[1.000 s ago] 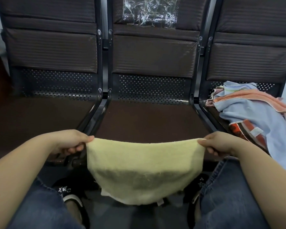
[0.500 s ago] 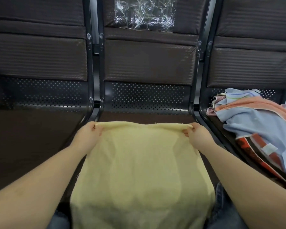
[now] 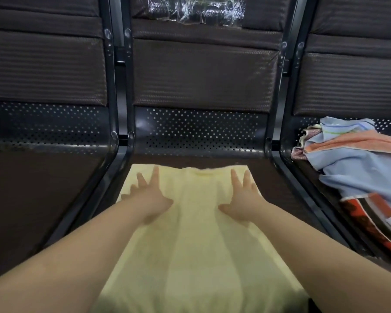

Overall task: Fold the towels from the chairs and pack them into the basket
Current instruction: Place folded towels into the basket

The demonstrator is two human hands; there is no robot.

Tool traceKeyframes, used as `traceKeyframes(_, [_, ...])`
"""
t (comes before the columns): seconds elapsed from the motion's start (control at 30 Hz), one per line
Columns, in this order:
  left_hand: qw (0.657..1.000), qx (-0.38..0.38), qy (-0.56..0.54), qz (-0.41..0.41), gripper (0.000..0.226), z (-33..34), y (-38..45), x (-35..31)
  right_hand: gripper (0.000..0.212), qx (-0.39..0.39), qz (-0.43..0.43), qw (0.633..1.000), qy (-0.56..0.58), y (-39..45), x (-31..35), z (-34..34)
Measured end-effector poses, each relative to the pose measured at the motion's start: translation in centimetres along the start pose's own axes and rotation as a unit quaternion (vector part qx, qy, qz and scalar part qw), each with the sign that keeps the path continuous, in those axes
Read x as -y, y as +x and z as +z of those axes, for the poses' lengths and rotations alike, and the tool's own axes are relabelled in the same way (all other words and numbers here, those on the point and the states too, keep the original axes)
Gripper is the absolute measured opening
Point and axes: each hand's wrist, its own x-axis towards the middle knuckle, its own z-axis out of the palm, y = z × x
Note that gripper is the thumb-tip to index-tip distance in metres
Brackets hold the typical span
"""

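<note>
Nearest, a yellow towel (image 3: 196, 245) lies spread over the middle chair seat (image 3: 266, 177), under both palms. Left hand (image 3: 150, 198) and right hand (image 3: 242, 199) rest flat on its far half, fingers splayed, gripping nothing. Farther right, a pile of towels (image 3: 357, 163) sits on the next seat.

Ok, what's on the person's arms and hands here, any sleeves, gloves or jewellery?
Nothing visible: both forearms are bare up to the frame edge, with no sleeves showing. The left hand and right hand wear no gloves, and no rings or watch show, though motion blur softens the fingers.
</note>
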Motion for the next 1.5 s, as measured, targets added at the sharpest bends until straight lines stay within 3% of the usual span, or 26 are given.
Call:
traceKeyframes(0.1, [0.972,0.128,0.197,0.010,0.079,-0.1,-2.8,-2.3,0.092,0.110,0.046,0.986,-0.113,-1.7,1.6,0.8])
traceKeyframes(0.17, [0.959,0.141,0.247,0.012,0.080,0.0,-4.0,-2.5,0.094,0.138,0.059,0.978,-0.145,-2.4,1.8,1.5])
traceKeyframes(0.3, [0.978,0.113,0.176,-0.027,0.109,1.3,-2.6,-0.1,0.095,0.115,0.058,0.986,-0.104,-1.7,0.8,2.9])
traceKeyframes(0.43, [0.995,0.011,0.094,0.045,0.093,1.6,-2.0,1.6,0.082,0.007,0.042,0.996,-0.072,-1.8,0.0,2.4])
traceKeyframes(0.5, [0.995,-0.004,0.082,0.061,0.089,1.1,-2.1,2.1,0.080,-0.011,0.036,0.998,-0.051,-2.4,-0.3,1.4])
traceKeyframes(0.63, [0.983,0.018,0.164,0.076,0.086,-0.3,-3.8,2.8,0.085,0.032,0.008,0.999,-0.019,-4.7,-1.1,-1.0])
traceKeyframes(0.8, [0.983,0.055,0.175,0.008,0.075,-2.7,-6.4,6.1,0.073,0.129,0.022,0.987,-0.096,-9.0,-2.0,-3.4])
traceKeyframes(0.9, [0.989,0.043,0.138,-0.029,0.067,-3.3,-7.6,8.3,0.066,0.113,0.072,0.981,-0.142,-9.6,-3.4,-3.4])
traceKeyframes(1.03, [0.993,0.073,0.073,-0.054,0.047,-2.6,-8.9,10.3,0.041,0.131,0.132,0.969,-0.162,-10.6,-5.2,-3.3])
traceKeyframes(1.17, [0.995,0.089,0.023,-0.043,0.039,-1.6,-10.7,11.2,0.036,0.158,0.171,0.970,-0.065,-13.0,-5.9,-2.8])
traceKeyframes(1.4, [0.998,0.047,-0.018,-0.043,0.044,-0.6,-12.5,12.1,0.037,0.085,0.141,0.974,-0.156,-13.2,-5.5,-1.6])
traceKeyframes(1.5, [0.996,0.049,-0.064,-0.033,0.031,-0.7,-12.9,12.2,0.023,0.079,0.150,0.983,-0.068,-12.5,-6.2,-1.2])
